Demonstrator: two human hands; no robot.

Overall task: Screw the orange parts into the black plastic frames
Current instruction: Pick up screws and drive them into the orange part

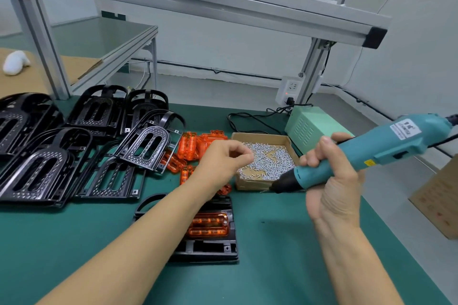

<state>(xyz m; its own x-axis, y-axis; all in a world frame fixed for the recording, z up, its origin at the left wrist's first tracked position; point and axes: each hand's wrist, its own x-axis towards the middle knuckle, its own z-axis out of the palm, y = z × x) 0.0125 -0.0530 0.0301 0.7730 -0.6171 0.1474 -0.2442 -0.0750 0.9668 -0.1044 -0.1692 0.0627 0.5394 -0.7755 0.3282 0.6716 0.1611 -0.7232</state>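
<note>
Desk (285, 255): green mat, stacked black frames (62, 156) at its left edge.
Working frame (210, 245): flat near the front edge, an orange part (209, 224) seated in it.
Right hand (332, 181): fingers clenched round a teal electric screwdriver (359, 153) — tip beside the screw box (265, 158).
Left hand (220, 161): over the box edge, fingers curled — any screw pinched cannot be told.
Loose orange parts (193, 148): mid-desk, between stack and box.
</note>
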